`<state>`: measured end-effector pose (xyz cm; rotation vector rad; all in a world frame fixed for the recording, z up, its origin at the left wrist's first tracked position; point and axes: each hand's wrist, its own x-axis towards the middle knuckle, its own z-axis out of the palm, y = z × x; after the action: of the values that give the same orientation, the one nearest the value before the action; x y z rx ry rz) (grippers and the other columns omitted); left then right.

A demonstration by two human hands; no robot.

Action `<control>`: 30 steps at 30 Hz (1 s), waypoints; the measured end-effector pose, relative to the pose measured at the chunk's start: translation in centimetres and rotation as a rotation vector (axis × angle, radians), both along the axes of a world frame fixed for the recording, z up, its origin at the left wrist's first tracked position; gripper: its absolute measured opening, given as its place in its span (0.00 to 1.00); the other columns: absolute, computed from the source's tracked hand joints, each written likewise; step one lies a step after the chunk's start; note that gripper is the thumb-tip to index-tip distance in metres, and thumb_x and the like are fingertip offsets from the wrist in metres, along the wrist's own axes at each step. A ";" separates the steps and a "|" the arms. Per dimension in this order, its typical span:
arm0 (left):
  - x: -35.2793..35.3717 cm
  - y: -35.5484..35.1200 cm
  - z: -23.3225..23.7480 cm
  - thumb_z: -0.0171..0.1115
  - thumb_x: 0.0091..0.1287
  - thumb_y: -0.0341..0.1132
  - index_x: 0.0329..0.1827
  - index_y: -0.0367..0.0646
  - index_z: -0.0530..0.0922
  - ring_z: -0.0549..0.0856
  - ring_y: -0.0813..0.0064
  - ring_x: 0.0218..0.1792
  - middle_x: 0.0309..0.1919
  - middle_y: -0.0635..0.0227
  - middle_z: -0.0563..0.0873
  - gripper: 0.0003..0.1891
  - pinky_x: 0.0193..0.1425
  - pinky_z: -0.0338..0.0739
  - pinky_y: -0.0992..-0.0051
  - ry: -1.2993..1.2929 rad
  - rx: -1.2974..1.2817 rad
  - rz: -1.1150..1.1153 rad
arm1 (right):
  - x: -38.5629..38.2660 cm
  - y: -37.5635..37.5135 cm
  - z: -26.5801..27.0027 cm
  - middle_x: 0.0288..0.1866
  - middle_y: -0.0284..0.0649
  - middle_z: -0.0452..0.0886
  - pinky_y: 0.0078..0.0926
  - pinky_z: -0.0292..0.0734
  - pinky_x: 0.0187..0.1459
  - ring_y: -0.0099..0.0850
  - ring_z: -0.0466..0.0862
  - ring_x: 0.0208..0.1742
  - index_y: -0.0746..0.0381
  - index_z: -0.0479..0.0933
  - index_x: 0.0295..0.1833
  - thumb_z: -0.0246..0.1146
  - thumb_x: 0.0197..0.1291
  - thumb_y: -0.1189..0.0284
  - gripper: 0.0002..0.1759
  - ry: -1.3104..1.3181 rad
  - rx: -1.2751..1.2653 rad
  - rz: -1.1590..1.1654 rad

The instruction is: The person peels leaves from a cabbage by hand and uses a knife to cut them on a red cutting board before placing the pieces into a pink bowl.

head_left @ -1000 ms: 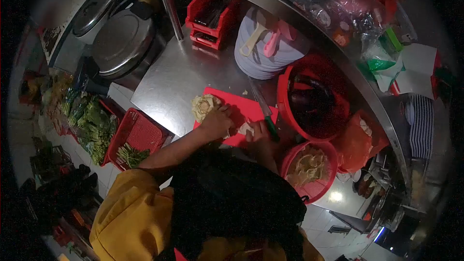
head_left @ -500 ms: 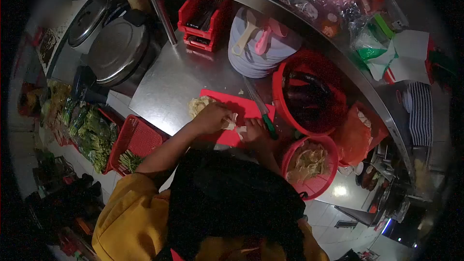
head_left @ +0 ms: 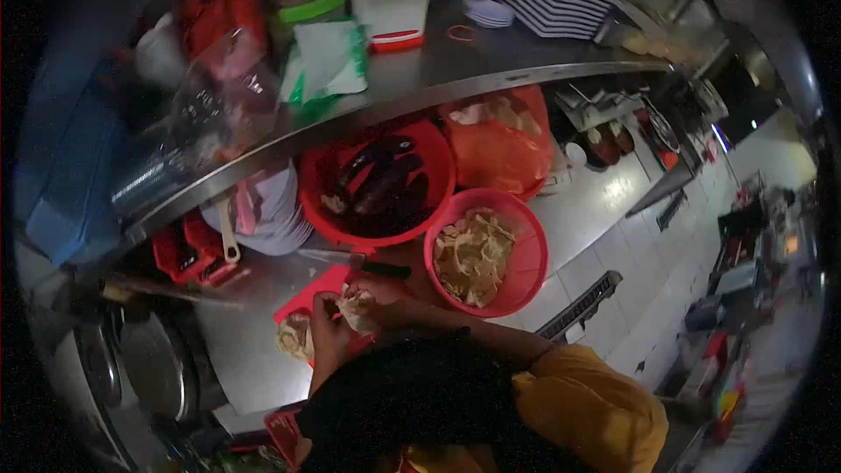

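Observation:
My right hand (head_left: pixel 385 311) is closed on a pale, crumpled piece of what looks like oyster mushroom (head_left: pixel 356 308), above the red cutting board (head_left: pixel 317 287). Close beside it on the left, my left hand (head_left: pixel 329 333) has its thumb and finger pinched together; what is between them is too small to make out. A cream-coloured mushroom-like clump (head_left: pixel 295 336) lies at the board's left end. Behind my hands rests a knife (head_left: pixel 385 270) with a dark handle. To the right, a pink basket (head_left: pixel 540 254) holds torn, pale brown pieces (head_left: pixel 473 258).
A red tub (head_left: pixel 445 153) of dark eggplants stands behind the board, with an orange bag (head_left: pixel 499 153) to its right. Stacked plates (head_left: pixel 285 215) stand at back left. A metal shelf edge (head_left: pixel 394 107) crosses above the counter. Lidded pots (head_left: pixel 153 359) stand at left.
My view has swung to the right, so the counter appears rotated. My hands have lifted slightly and come together, with the pale piece now in my right hand.

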<state>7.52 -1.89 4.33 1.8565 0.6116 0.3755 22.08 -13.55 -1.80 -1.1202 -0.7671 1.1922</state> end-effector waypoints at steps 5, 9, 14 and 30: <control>-1.0 0.2 -0.6 0.59 0.63 0.18 0.64 0.42 0.71 0.81 0.75 0.51 0.53 0.63 0.80 0.25 0.60 0.75 0.74 -0.119 -0.514 -0.360 | 1.7 -4.5 4.9 0.55 0.39 0.77 0.30 0.74 0.59 0.27 0.77 0.56 0.61 0.71 0.59 0.69 0.67 0.60 0.24 -0.079 -0.130 -0.104; -2.0 -1.1 0.6 0.60 0.71 0.25 0.68 0.39 0.69 0.80 0.68 0.62 0.64 0.60 0.78 0.22 0.68 0.73 0.67 -0.276 -0.795 -0.349 | 6.8 -9.5 11.6 0.57 0.39 0.79 0.32 0.77 0.56 0.29 0.80 0.54 0.62 0.69 0.65 0.70 0.66 0.63 0.28 -0.237 -0.105 -0.295; -2.5 0.4 4.3 0.63 0.73 0.30 0.68 0.37 0.69 0.79 0.63 0.65 0.63 0.58 0.80 0.22 0.71 0.73 0.60 -0.143 -0.649 -0.272 | 17.4 -15.2 19.5 0.57 0.42 0.80 0.34 0.82 0.56 0.35 0.84 0.56 0.63 0.73 0.64 0.66 0.70 0.66 0.22 -0.335 0.161 -1.296; -6.5 1.9 2.9 0.63 0.72 0.23 0.62 0.39 0.74 0.82 0.73 0.56 0.55 0.63 0.84 0.17 0.66 0.75 0.68 -0.243 -0.586 -0.036 | 36.4 -20.3 10.7 0.56 0.46 0.86 0.42 0.80 0.53 0.44 0.86 0.57 0.54 0.83 0.58 0.65 0.68 0.59 0.17 -1.838 -0.693 -0.755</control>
<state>0.98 0.01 7.25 1.2376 0.4580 0.3463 58.52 -33.84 8.87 -2.7447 -1.0040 -0.6292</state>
